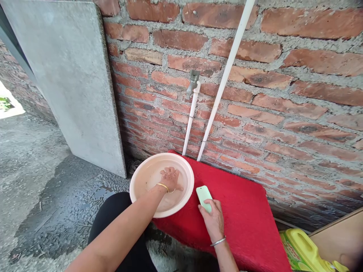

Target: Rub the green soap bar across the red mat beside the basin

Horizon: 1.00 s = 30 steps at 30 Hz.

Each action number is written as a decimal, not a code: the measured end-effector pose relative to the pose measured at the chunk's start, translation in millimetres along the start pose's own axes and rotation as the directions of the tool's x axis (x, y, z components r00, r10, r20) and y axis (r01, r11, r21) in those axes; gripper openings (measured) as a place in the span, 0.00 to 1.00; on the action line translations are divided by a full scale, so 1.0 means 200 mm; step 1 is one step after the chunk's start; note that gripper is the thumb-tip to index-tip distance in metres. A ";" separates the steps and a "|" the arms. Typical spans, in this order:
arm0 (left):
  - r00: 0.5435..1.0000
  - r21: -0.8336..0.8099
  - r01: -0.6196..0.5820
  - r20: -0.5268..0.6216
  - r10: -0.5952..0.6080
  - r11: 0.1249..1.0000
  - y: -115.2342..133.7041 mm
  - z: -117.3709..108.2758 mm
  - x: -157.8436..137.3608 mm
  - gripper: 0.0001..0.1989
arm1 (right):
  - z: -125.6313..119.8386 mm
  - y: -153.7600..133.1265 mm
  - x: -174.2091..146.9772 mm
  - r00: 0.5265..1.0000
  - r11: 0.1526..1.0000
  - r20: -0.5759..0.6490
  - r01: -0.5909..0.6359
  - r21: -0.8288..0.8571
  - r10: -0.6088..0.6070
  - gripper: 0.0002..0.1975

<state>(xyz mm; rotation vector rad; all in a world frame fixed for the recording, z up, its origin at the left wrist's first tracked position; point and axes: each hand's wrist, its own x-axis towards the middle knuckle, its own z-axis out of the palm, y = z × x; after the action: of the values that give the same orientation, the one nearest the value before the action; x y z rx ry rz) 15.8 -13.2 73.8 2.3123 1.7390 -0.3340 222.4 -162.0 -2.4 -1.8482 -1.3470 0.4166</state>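
Note:
My left hand (170, 180) is in a pale pink plastic basin (136, 170), its fingers spread in the cloudy water (154, 176). A gold-coloured bangle circles that wrist. Just right of the basin, my right hand (212, 218) grips a light green scrub brush (203, 194) by its near end. The brush lies with its smooth back up and a small hole at the far end; its underside is hidden. Beneath the basin and the brush spreads a red cloth (244, 211). A silver-coloured bangle is on my right wrist.
A brick wall (244, 117) rises behind, with a tap (193, 81) and white pipes (227, 79). Against it leans a grey slab (76, 83) on the left. At the lower right stands a yellow jug (303, 249). The concrete floor (62, 204) is partly wet.

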 end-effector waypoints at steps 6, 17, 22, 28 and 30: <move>1.000 -0.011 -0.004 0.002 0.004 1.000 0.00 0.00 0.00 0.46 | -0.01 0.00 0.00 1.000 0.999 0.001 -0.016 0.036 0.016 0.13; 1.000 -0.029 -0.014 -0.018 0.014 0.999 -0.01 0.02 0.01 0.44 | 0.00 0.02 -0.01 1.000 1.000 -0.006 0.015 -0.008 -0.015 0.14; 1.000 -0.028 -0.020 -0.004 0.020 0.999 -0.01 0.01 0.01 0.43 | 0.00 0.03 -0.02 0.999 0.999 0.000 0.051 -0.018 -0.051 0.14; 0.999 -0.018 -0.033 0.014 0.034 0.999 0.00 0.00 -0.01 0.39 | 0.01 0.05 -0.04 0.994 0.992 -0.025 0.105 -0.062 -0.107 0.14; 0.999 -0.021 -0.050 0.014 0.051 0.999 0.01 0.00 -0.02 0.37 | 0.02 0.05 -0.04 0.992 0.990 -0.030 0.121 -0.075 -0.124 0.14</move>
<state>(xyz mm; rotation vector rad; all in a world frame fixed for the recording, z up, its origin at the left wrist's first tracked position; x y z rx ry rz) 16.2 -16.5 75.4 2.3292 1.6662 -0.3213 223.3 -169.9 -14.3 -1.8120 -1.4605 0.2739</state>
